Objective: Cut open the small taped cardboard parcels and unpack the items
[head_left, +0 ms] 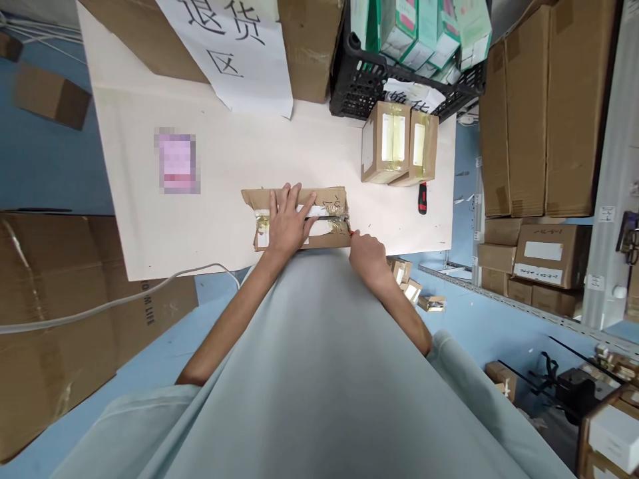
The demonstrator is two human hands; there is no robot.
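A small cardboard box [332, 241] lies at the table's near edge, with clear tape and torn white label along its top and a dark open slit between its flaps. My left hand [288, 223] rests flat on the box, fingers spread, pressing its top. At the box's right end, my right hand [368, 258] is closed in a fist around a red cutter [352, 233]. Only a bit of red shows at the fingers; the rest of the cutter is hidden by the hand. Its tip is close to the box's right edge.
Two taped cardboard boxes [386, 143] stand at the right, with a black-and-red tool [423, 198] beside them. Behind is a black crate [359, 80] of green-and-white cartons. A large carton [309, 60] bears a paper sign. A blurred pink item [177, 161] lies left; a grey cable [164, 285] crosses below.
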